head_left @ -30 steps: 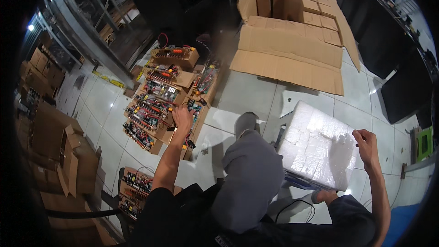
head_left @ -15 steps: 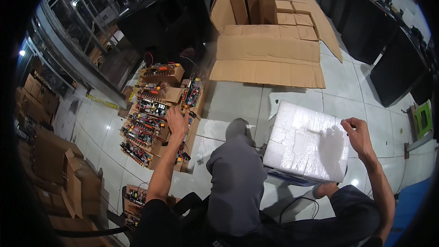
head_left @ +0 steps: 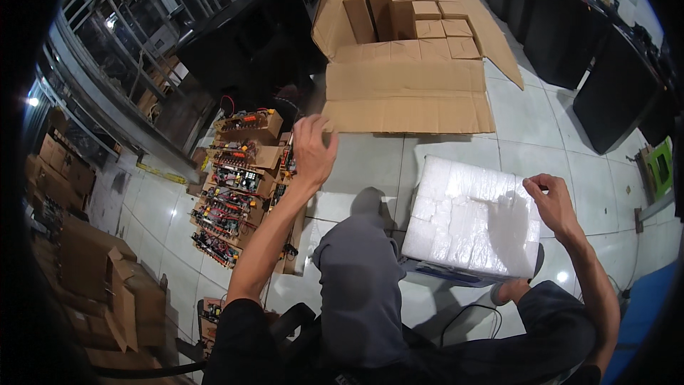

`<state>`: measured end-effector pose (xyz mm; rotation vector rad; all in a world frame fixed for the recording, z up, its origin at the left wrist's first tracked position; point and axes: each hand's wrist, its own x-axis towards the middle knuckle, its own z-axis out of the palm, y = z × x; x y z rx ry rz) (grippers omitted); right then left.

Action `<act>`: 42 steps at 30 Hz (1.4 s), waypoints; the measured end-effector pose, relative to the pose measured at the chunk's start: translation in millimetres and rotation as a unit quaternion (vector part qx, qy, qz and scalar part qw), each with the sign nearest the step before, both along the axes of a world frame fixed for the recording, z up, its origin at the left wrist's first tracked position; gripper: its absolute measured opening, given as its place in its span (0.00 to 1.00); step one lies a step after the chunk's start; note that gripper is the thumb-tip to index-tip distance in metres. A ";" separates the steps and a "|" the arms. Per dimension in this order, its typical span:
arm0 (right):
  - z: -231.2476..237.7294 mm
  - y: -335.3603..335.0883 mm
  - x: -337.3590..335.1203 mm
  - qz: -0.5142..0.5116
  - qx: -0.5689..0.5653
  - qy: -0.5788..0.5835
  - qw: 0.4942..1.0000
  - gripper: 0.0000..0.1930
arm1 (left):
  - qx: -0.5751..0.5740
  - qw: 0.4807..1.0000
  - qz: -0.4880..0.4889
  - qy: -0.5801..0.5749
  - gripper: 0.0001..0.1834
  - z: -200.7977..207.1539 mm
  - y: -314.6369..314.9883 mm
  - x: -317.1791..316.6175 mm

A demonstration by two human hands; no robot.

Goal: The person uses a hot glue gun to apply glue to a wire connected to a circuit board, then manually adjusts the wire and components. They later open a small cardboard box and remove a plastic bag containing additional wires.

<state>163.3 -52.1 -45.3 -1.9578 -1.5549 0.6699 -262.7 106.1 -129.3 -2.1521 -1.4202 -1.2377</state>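
My left hand (head_left: 313,151) is raised over the right side of rows of circuit boards (head_left: 224,203), near the flap of a large carton (head_left: 410,103). Its fingers are loosely bent and somewhat apart, and nothing shows in them. The boards carry red and black wires and stand among brown cardboard pieces. Beside the right edge of a white foam block (head_left: 470,214), my right hand (head_left: 554,205) has thumb and forefinger pinched together. Whatever they may hold is too small to make out. Shiny clear film covers the foam, which rests on something dark blue.
Several small brown boxes (head_left: 431,28) fill much of the large carton. My grey-clad knee (head_left: 360,278) rises between boards and foam. Black-sided benches (head_left: 613,107) line the right, a metal frame (head_left: 121,93) the left. Brown cartons (head_left: 135,299) stand at lower left.
My left hand has lifted off the circuit boards and moved up and to the right, toward the carton flap. My right hand stays pinched by the foam, slightly shifted. The whole view has moved a little.
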 end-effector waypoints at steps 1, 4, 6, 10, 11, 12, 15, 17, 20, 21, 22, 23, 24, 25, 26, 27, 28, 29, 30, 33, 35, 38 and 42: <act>-1.1 0.4 -1.7 0.006 0.002 0.008 1.000 0.21 | 0.003 1.000 -0.013 0.005 0.17 5.4 3.6 6.8; 2.0 -0.9 -2.9 0.003 0.001 0.019 1.000 0.21 | 0.027 0.998 -0.050 0.003 0.16 19.6 19.5 41.1; 5.2 -4.5 -2.3 -0.017 -0.012 0.022 1.000 0.21 | 0.036 0.997 -0.075 -0.002 0.15 22.4 35.9 68.4; -8.4 4.5 -13.0 0.030 -0.019 0.047 0.998 0.21 | 0.011 0.996 -0.087 0.020 0.13 32.9 52.7 76.0; 1.3 -4.1 -7.8 0.013 -0.021 0.029 0.999 0.20 | 0.002 0.993 -0.116 0.003 0.13 33.8 65.7 99.0; 2.0 -4.7 -7.4 0.016 -0.024 0.030 0.999 0.20 | 0.006 0.994 -0.109 0.007 0.12 35.4 74.6 105.8; 8.0 -9.5 -10.3 0.034 -0.026 0.047 0.998 0.19 | 0.005 0.995 -0.101 0.010 0.11 39.2 106.4 130.7; -2.1 1.8 -23.7 0.085 -0.034 0.084 0.992 0.17 | -0.023 0.997 -0.064 0.037 0.12 42.4 122.2 101.5; -0.8 -1.5 -42.0 0.152 -0.011 0.090 0.984 0.16 | -0.090 0.995 -0.025 -0.026 0.15 44.1 163.7 85.0; -2.8 -2.9 -47.2 0.168 -0.008 0.091 0.982 0.16 | -0.130 0.991 -0.009 -0.035 0.16 49.2 176.1 86.3; -5.8 -2.9 -52.5 0.184 -0.006 0.093 0.978 0.16 | -0.172 0.984 0.008 -0.042 0.16 51.6 186.7 87.1; -2.1 -1.5 -57.9 0.210 -0.026 0.100 0.972 0.16 | -0.213 0.975 0.027 -0.049 0.17 55.2 197.0 86.4; -0.6 -0.6 -65.5 0.223 -0.032 0.102 0.969 0.17 | -0.243 0.968 0.049 -0.032 0.17 58.0 207.8 82.6; 1.2 1.2 -71.4 0.238 -0.023 0.102 0.966 0.16 | -0.274 0.959 0.071 -0.014 0.18 61.0 218.5 78.6; 2.0 3.3 -77.1 0.253 -0.014 0.101 0.962 0.16 | -0.304 0.948 0.093 0.003 0.18 63.1 228.1 74.7; 3.3 6.8 -81.3 0.258 -0.002 0.095 0.962 0.16 | -0.346 0.932 0.108 0.021 0.20 65.6 236.7 78.6; 7.2 10.9 -86.0 0.270 0.015 0.090 0.959 0.16 | -0.343 0.932 0.103 0.051 0.20 65.8 245.9 69.5; 10.5 14.6 -88.9 0.282 0.032 0.086 0.955 0.17 | -0.340 0.932 0.100 0.082 0.20 64.6 252.9 59.4; 12.8 19.5 -89.6 0.285 0.035 0.086 0.954 0.17 | -0.336 0.930 0.094 0.112 0.21 67.8 257.6 54.8; 17.0 33.1 -88.9 0.286 0.036 0.086 0.954 0.17 | -0.397 0.890 0.047 0.218 0.28 83.8 265.2 47.6; 16.1 41.4 -85.0 0.274 0.025 0.079 0.958 0.18 | -0.450 0.859 -0.001 0.244 0.36 107.5 257.2 58.2; 16.5 49.2 -82.2 0.258 -0.003 0.075 0.963 0.18 | -0.513 0.815 -0.035 0.265 0.42 132.0 251.9 66.8; 8.7 58.2 -85.0 0.265 -0.033 0.070 0.961 0.19 | -0.546 0.787 -0.048 0.285 0.43 130.5 263.2 59.3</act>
